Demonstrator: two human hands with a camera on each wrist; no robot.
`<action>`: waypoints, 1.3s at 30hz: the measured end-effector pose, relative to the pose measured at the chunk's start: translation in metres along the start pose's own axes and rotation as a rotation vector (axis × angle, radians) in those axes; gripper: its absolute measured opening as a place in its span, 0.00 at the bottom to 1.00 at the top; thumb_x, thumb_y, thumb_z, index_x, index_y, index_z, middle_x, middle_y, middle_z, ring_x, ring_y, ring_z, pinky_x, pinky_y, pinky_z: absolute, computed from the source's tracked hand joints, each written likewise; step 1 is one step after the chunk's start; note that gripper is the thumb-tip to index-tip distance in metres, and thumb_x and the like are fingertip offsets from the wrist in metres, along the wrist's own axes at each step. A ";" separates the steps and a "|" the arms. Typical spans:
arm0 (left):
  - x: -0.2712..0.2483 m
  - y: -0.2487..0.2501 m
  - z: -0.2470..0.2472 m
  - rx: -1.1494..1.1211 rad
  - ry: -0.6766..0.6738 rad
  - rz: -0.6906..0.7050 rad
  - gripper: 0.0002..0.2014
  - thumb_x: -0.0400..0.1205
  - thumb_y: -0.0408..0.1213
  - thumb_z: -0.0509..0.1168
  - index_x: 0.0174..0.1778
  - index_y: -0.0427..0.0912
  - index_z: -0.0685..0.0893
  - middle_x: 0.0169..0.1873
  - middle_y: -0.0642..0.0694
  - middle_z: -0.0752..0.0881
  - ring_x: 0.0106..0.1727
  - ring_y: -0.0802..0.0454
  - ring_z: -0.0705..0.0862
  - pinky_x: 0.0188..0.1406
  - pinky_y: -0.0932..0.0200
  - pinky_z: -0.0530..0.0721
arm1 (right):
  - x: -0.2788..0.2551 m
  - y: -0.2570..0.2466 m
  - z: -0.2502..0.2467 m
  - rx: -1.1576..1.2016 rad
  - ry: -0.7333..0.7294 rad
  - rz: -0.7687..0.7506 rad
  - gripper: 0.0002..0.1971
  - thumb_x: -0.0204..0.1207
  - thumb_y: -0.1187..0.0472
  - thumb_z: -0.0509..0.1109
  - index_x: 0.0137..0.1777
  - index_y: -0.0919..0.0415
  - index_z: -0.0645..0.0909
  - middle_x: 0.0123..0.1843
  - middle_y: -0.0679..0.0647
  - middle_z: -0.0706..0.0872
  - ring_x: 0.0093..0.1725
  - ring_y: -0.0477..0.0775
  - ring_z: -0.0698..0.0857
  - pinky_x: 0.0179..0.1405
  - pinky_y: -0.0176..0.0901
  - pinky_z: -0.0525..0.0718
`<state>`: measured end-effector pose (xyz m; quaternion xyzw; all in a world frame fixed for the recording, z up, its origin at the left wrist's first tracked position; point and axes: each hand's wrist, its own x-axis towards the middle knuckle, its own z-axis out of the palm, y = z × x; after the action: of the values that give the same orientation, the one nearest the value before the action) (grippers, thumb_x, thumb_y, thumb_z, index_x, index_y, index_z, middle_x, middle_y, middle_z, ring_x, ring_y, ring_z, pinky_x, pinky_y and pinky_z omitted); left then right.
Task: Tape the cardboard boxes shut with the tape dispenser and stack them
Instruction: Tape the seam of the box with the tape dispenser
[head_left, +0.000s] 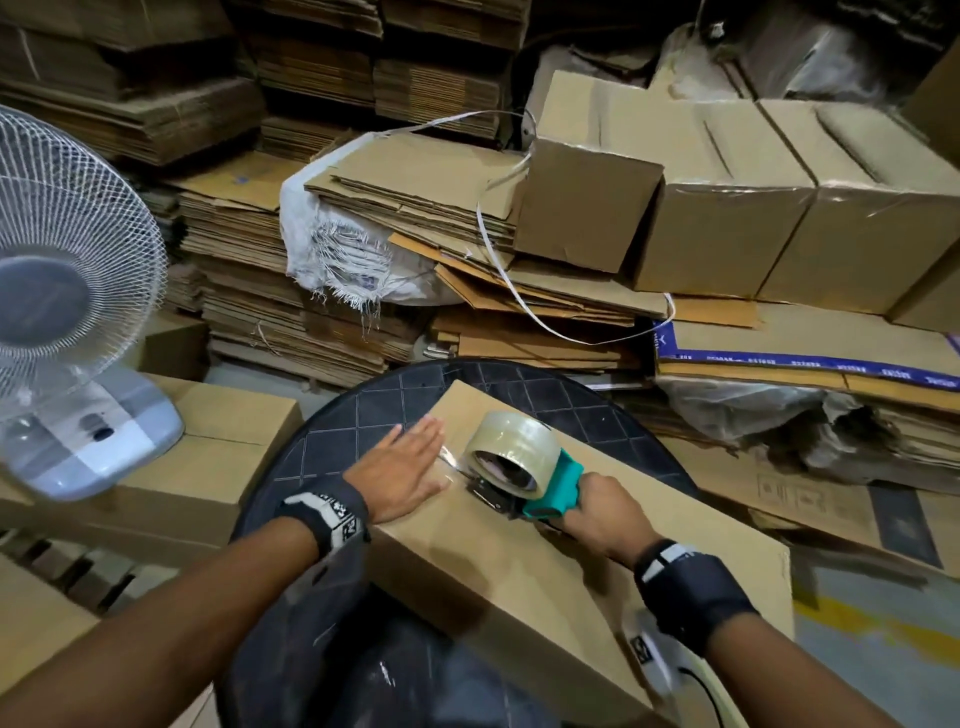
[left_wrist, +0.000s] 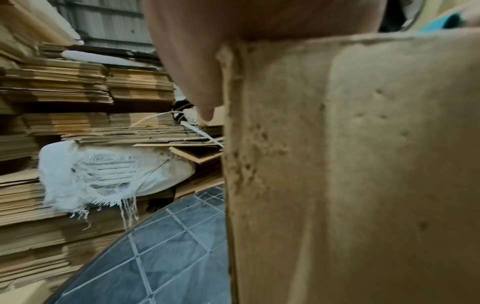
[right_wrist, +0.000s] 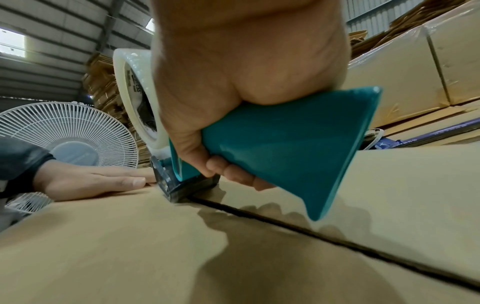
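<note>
A long brown cardboard box (head_left: 519, 561) lies on a round dark table (head_left: 363, 415), its top flaps meeting at a dark seam (right_wrist: 324, 232). My left hand (head_left: 402, 470) lies flat on the box top near its far end, fingers straight, beside a short strip of clear tape. My right hand (head_left: 597, 512) grips the teal handle of the tape dispenser (head_left: 524, 473), which carries a roll of clear tape (head_left: 511, 441). The dispenser's dark nose (right_wrist: 176, 185) touches the box at the seam, just right of my left hand (right_wrist: 91, 181). The box side (left_wrist: 363, 164) fills the left wrist view.
A white fan (head_left: 67, 291) stands at the left on another box (head_left: 208, 457). Stacks of flat cardboard (head_left: 249, 291) fill the back. Taped boxes (head_left: 727, 208) sit in a row at the back right. A torn white sack (head_left: 332, 244) and loose white strapping (head_left: 498, 249) lie behind the table.
</note>
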<state>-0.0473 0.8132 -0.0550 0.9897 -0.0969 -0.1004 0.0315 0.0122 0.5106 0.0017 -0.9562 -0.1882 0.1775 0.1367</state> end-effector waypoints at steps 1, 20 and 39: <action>0.002 0.000 -0.001 0.017 -0.014 -0.006 0.50 0.75 0.73 0.21 0.88 0.43 0.38 0.87 0.46 0.36 0.87 0.52 0.33 0.88 0.44 0.41 | -0.001 0.002 0.000 0.018 -0.004 0.007 0.18 0.70 0.43 0.72 0.52 0.55 0.82 0.48 0.53 0.88 0.45 0.56 0.85 0.42 0.47 0.84; 0.005 0.011 -0.006 0.087 -0.083 -0.093 0.63 0.63 0.79 0.13 0.89 0.43 0.43 0.88 0.48 0.39 0.88 0.53 0.36 0.87 0.41 0.43 | -0.131 0.175 -0.045 -0.041 -0.034 0.190 0.10 0.75 0.49 0.74 0.41 0.45 0.74 0.40 0.43 0.83 0.38 0.41 0.82 0.32 0.31 0.76; -0.013 0.126 0.017 0.014 0.000 0.070 0.52 0.72 0.76 0.21 0.89 0.48 0.42 0.88 0.50 0.39 0.88 0.53 0.37 0.87 0.44 0.44 | -0.125 0.154 -0.018 -0.063 0.073 0.196 0.18 0.78 0.48 0.72 0.64 0.55 0.82 0.57 0.49 0.78 0.52 0.47 0.83 0.52 0.42 0.86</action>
<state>-0.0868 0.6915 -0.0590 0.9859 -0.1322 -0.0985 0.0280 -0.0408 0.3186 0.0029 -0.9797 -0.0941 0.1489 0.0953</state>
